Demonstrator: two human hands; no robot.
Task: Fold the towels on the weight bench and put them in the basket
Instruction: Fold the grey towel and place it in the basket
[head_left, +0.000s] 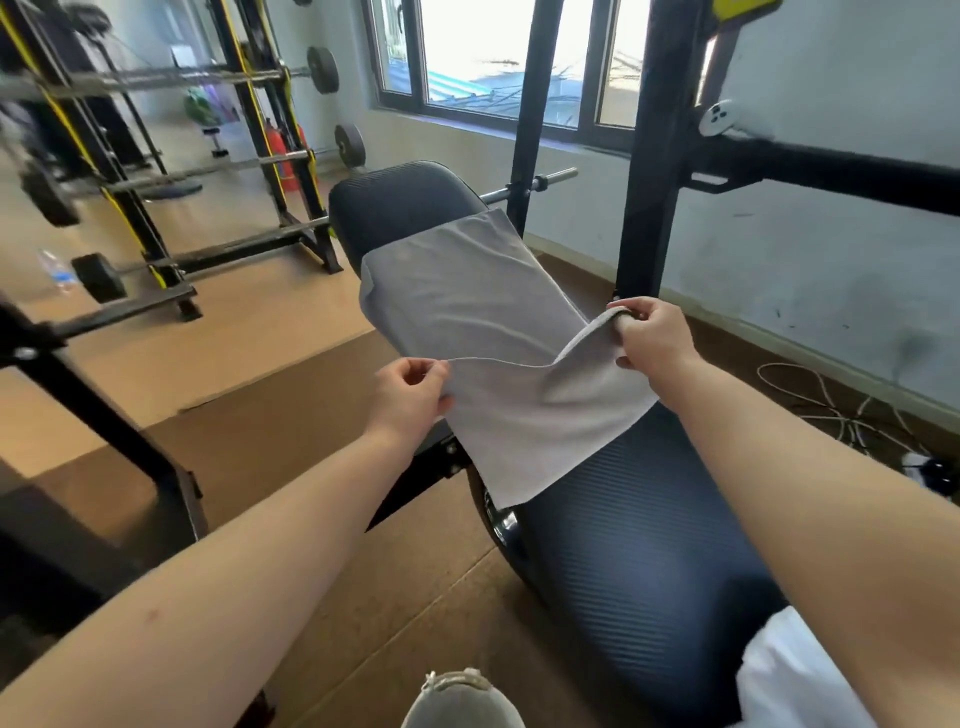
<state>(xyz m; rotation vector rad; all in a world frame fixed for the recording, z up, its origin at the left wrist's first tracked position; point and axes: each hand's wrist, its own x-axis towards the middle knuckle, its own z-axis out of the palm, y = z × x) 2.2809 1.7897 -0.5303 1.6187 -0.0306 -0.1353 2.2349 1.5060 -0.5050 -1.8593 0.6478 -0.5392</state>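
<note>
A grey towel (483, 312) lies lengthwise on the dark padded weight bench (649, 530). Its near part is lifted off the pad. My left hand (410, 395) pinches the towel's left edge. My right hand (652, 335) grips the right edge a little higher, with cloth bunched between the fingers. The towel's near end hangs down between my hands and rests on the bench. A white cloth (795, 675) shows at the bench's near right end, partly behind my right arm. No basket is in view.
A black rack upright (652, 171) stands just behind my right hand, with a barbell (530, 187) across the bench's far end. More racks and weights (171, 208) fill the left. A water bottle (57, 270) and white cables (831, 410) lie on the floor.
</note>
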